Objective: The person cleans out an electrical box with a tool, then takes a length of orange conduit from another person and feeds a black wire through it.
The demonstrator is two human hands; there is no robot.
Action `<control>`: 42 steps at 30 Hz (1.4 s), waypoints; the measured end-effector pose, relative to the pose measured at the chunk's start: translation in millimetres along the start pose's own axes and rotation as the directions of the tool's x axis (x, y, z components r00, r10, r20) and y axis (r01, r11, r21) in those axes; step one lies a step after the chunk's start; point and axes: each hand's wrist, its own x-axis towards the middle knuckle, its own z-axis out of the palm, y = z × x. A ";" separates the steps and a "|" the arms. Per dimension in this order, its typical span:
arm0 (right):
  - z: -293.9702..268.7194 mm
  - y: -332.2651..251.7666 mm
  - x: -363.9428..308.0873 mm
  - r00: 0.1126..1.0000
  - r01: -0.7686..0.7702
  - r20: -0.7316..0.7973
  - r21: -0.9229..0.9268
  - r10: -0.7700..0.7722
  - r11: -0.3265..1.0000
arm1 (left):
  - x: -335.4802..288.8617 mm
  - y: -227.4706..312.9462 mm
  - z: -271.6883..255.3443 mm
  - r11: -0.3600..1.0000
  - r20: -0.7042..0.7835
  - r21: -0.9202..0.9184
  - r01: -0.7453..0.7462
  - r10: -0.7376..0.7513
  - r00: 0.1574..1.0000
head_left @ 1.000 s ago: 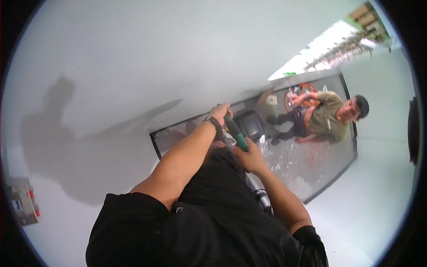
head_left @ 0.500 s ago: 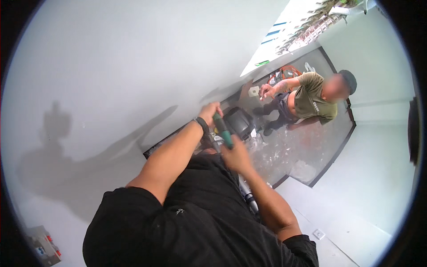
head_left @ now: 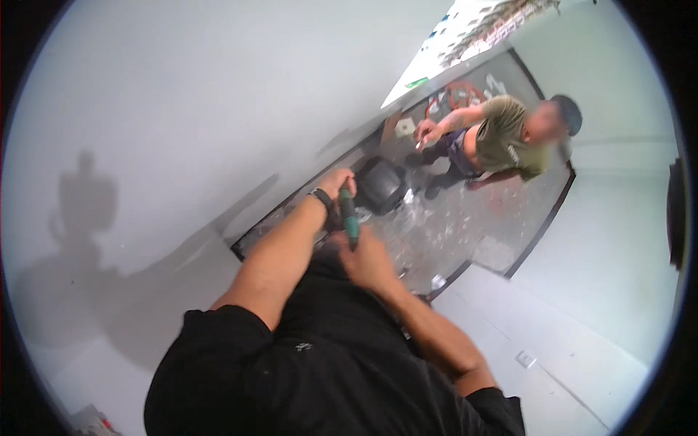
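In front of my torso I hold a green-and-dark cylindrical tool (head_left: 349,218), nearly upright in the picture; its exact kind does not show. My left hand (head_left: 337,183) is closed around its upper end, a dark band on that wrist. At the lower end my right hand (head_left: 369,260) is wrapped, slightly blurred by motion. Whatever the tool joins below my hands is hidden by them and by my black shirt. Just beyond the tool, a dark rounded bin-like container (head_left: 382,184) stands on the floor.
A co-worker (head_left: 498,138) in an olive shirt and dark cap stands beyond the container, a small white thing in one hand. Orange hose or cable (head_left: 462,94) lies behind them. Pale debris marks the grey floor (head_left: 443,232). A white wall (head_left: 182,94) rises on the left, with a window opening (head_left: 443,54).
The whole view has shifted a little. Both hands with the tool have moved left, my right one more, and the tool stands more upright. The co-worker's hand has lowered slightly relative to their body.
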 end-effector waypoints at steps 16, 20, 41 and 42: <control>15.3 18.5 28.9 0.995 0.053 0.096 -0.341 -0.021 0.938 | -25.3 -34.0 -38.3 0.982 -0.121 -0.190 -0.017 -0.006 0.993; 21.6 7.2 28.0 0.992 0.013 0.121 -0.291 0.024 0.957 | -22.0 -38.7 -54.5 0.986 -0.154 -0.164 0.009 -0.035 0.987; 77.2 -17.7 -22.1 0.963 0.137 0.257 -0.181 -0.088 0.974 | -41.8 -52.7 -135.9 0.998 -0.036 -0.026 -0.052 0.051 0.998; 80.1 -10.0 -38.7 0.965 0.166 0.234 -0.179 -0.122 0.970 | -55.5 -56.6 -140.0 1.000 -0.075 0.025 -0.008 0.010 0.997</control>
